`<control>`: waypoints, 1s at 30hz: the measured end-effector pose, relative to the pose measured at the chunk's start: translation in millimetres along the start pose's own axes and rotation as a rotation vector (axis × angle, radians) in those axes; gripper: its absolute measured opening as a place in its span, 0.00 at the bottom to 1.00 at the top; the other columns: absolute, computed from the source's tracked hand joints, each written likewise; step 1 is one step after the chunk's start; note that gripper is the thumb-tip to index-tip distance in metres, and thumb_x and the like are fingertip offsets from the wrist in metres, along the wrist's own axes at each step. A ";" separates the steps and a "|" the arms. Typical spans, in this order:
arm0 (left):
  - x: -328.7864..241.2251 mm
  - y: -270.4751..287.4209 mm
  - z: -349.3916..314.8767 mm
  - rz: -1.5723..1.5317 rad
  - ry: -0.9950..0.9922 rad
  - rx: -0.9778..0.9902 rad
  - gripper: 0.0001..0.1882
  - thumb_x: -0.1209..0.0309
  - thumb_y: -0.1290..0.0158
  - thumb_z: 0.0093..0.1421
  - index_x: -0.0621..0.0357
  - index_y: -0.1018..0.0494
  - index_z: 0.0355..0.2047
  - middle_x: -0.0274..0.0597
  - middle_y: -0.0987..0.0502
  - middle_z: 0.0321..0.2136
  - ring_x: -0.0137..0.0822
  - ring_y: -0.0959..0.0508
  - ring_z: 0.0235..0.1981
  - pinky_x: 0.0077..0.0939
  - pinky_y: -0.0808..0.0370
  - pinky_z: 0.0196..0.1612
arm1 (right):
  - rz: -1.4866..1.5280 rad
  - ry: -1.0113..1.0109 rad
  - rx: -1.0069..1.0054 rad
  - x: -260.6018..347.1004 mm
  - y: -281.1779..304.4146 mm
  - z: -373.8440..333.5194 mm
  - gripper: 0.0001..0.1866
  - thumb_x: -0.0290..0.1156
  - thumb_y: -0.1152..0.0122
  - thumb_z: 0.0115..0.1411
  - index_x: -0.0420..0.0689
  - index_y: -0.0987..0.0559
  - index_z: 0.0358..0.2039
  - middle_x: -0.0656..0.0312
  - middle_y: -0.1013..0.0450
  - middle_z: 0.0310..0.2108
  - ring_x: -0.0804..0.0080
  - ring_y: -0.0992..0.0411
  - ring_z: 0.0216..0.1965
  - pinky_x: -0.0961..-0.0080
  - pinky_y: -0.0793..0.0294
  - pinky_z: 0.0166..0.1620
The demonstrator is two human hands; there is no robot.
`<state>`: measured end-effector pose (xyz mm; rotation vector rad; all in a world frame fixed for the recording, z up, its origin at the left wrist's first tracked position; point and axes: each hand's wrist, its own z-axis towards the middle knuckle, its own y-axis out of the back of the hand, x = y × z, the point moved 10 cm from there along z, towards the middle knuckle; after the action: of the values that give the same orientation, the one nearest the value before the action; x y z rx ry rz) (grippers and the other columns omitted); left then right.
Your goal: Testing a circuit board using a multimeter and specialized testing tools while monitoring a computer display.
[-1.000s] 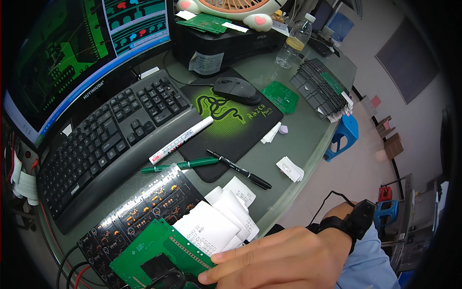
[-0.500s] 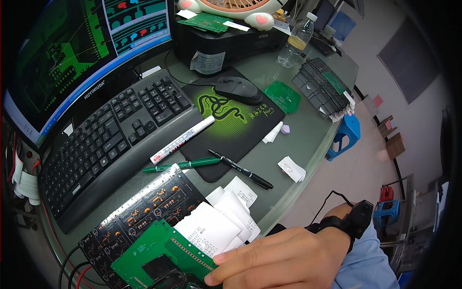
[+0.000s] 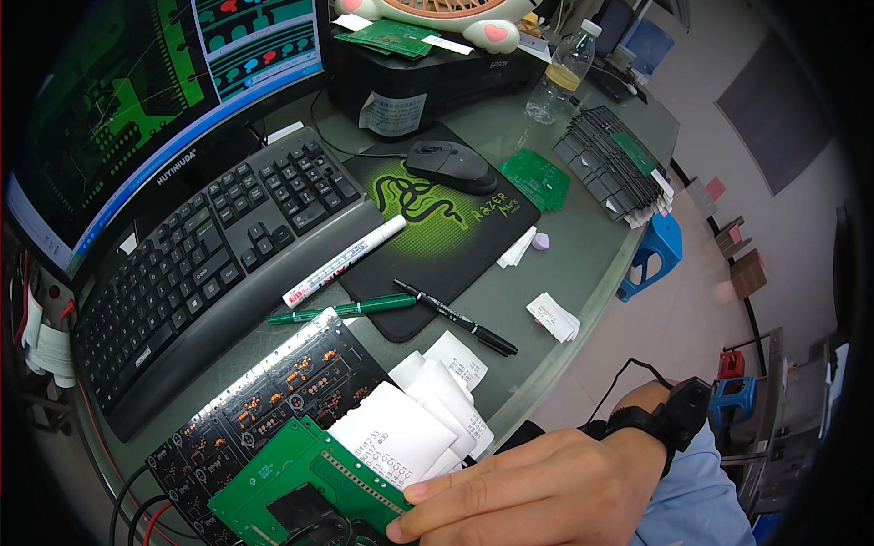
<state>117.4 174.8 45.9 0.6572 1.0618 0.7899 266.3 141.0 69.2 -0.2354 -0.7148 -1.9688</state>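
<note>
A green circuit board (image 3: 282, 473) lies over a black circuit board (image 3: 309, 364) with orange parts at the bottom of the head view. My right hand (image 3: 537, 496) comes in from the lower right, its fingers closed at the green board's right edge. Part of that grip is cut off by the picture's lower border. A dark square part (image 3: 299, 510) sits on the green board, and a black object partly covers the board below it. White printed paper strips (image 3: 396, 432) lie beside the boards, just above my fingers. My left hand does not show.
A keyboard (image 3: 218, 246) stands before the monitor (image 3: 137, 100). A mouse (image 3: 451, 166) rests on its dark pad. A white marker (image 3: 346, 262), a green pen (image 3: 350, 308) and a black pen (image 3: 455, 318) lie nearby. Racked boards (image 3: 610, 168) and a plastic bottle (image 3: 560, 77) stand farther right.
</note>
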 end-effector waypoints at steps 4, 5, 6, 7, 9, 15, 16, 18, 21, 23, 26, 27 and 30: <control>2.1 2.1 0.6 -0.028 0.003 -0.021 0.04 0.70 0.46 0.54 0.57 0.27 0.26 0.39 0.20 0.31 0.39 0.18 0.36 0.49 0.20 0.51 | -0.017 0.029 -0.035 -1.2 -2.4 -7.0 0.05 0.21 0.36 0.52 0.37 0.24 0.23 0.57 0.27 0.26 0.66 0.22 0.30 0.79 0.20 0.30; 3.0 1.7 1.0 -0.030 0.004 -0.020 0.04 0.70 0.46 0.54 0.57 0.27 0.26 0.39 0.20 0.31 0.39 0.18 0.36 0.49 0.20 0.51 | -0.021 0.023 -0.028 -2.6 -2.6 -7.0 0.05 0.22 0.36 0.51 0.37 0.24 0.23 0.58 0.27 0.25 0.66 0.22 0.30 0.79 0.20 0.31; 4.0 1.8 1.6 -0.032 0.012 -0.021 0.04 0.70 0.46 0.54 0.57 0.26 0.26 0.39 0.20 0.31 0.39 0.18 0.36 0.49 0.20 0.51 | -0.025 0.019 -0.021 -3.4 -2.6 -6.4 0.05 0.22 0.36 0.51 0.37 0.23 0.23 0.58 0.27 0.25 0.66 0.22 0.30 0.79 0.20 0.31; 4.9 1.9 2.1 -0.033 0.021 -0.022 0.05 0.70 0.47 0.54 0.57 0.26 0.25 0.39 0.20 0.31 0.39 0.18 0.35 0.49 0.20 0.51 | -0.025 0.018 -0.021 -1.6 8.6 -2.6 0.05 0.22 0.36 0.51 0.37 0.23 0.23 0.58 0.27 0.25 0.66 0.22 0.30 0.79 0.20 0.31; 4.0 -0.2 -0.4 -0.021 0.027 -0.033 0.05 0.70 0.47 0.54 0.57 0.26 0.25 0.39 0.20 0.31 0.39 0.18 0.35 0.49 0.19 0.50 | 0.337 -0.465 0.524 -30.0 -17.7 -16.6 0.17 0.29 0.51 0.67 0.23 0.22 0.40 0.39 0.25 0.47 0.52 0.23 0.48 0.66 0.27 0.58; 2.9 -1.0 -5.0 -0.022 0.012 -0.052 0.05 0.70 0.47 0.55 0.57 0.27 0.25 0.39 0.20 0.30 0.40 0.19 0.35 0.48 0.19 0.49 | 0.292 -0.506 0.524 -27.5 -18.5 -17.1 0.16 0.27 0.50 0.66 0.24 0.22 0.40 0.42 0.24 0.46 0.54 0.23 0.48 0.68 0.26 0.58; 2.1 -1.0 -5.1 -0.014 -0.004 -0.044 0.05 0.70 0.47 0.55 0.56 0.27 0.25 0.39 0.20 0.31 0.40 0.19 0.35 0.48 0.19 0.49 | 0.292 -0.506 0.525 -28.1 -28.0 -18.4 0.16 0.27 0.50 0.66 0.24 0.22 0.40 0.42 0.24 0.46 0.54 0.23 0.48 0.68 0.26 0.58; 1.7 0.8 -3.6 -0.015 -0.018 -0.039 0.04 0.70 0.47 0.55 0.56 0.27 0.25 0.39 0.20 0.31 0.40 0.19 0.35 0.48 0.19 0.49 | -0.083 -0.019 0.002 4.7 -0.1 4.4 0.05 0.22 0.35 0.51 0.39 0.23 0.22 0.60 0.27 0.25 0.67 0.22 0.30 0.79 0.19 0.32; 2.1 0.7 -2.0 -0.022 -0.020 -0.027 0.04 0.70 0.47 0.54 0.56 0.27 0.25 0.39 0.20 0.31 0.40 0.19 0.35 0.48 0.19 0.49 | -0.124 0.017 -0.050 4.4 -5.4 -5.9 0.05 0.22 0.35 0.51 0.39 0.23 0.22 0.61 0.27 0.24 0.68 0.22 0.30 0.79 0.19 0.33; 2.6 -0.5 -2.0 -0.028 -0.014 -0.021 0.04 0.70 0.47 0.54 0.56 0.27 0.25 0.39 0.20 0.31 0.40 0.19 0.35 0.48 0.19 0.49 | -0.127 0.019 -0.057 4.7 -6.4 -7.4 0.05 0.22 0.35 0.51 0.39 0.23 0.22 0.61 0.27 0.24 0.68 0.22 0.30 0.79 0.19 0.33; 2.5 -4.2 -3.3 -0.017 -0.020 -0.056 0.04 0.70 0.47 0.54 0.55 0.27 0.25 0.39 0.20 0.31 0.39 0.19 0.34 0.48 0.18 0.49 | -0.124 0.031 -0.017 4.4 -6.5 -6.6 0.05 0.22 0.36 0.51 0.40 0.23 0.22 0.61 0.27 0.24 0.68 0.22 0.30 0.79 0.19 0.33; 5.3 0.2 -3.2 -0.029 0.004 -0.162 0.04 0.70 0.48 0.54 0.55 0.27 0.24 0.39 0.20 0.31 0.39 0.19 0.34 0.48 0.18 0.49 | -0.119 0.042 0.032 4.5 -7.1 -5.6 0.04 0.22 0.36 0.52 0.40 0.23 0.22 0.61 0.26 0.24 0.68 0.22 0.31 0.78 0.19 0.33; 7.1 5.2 -5.2 -0.028 -0.002 -0.183 0.05 0.70 0.48 0.54 0.55 0.27 0.24 0.39 0.20 0.30 0.38 0.20 0.33 0.48 0.18 0.48 | 0.248 -0.401 0.553 -25.2 -20.3 -18.3 0.16 0.27 0.49 0.66 0.24 0.21 0.40 0.42 0.24 0.46 0.55 0.23 0.48 0.70 0.26 0.58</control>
<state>113.2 184.0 44.6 0.4870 0.9817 0.8508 263.7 156.2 35.4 -0.3635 -1.3859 -1.4337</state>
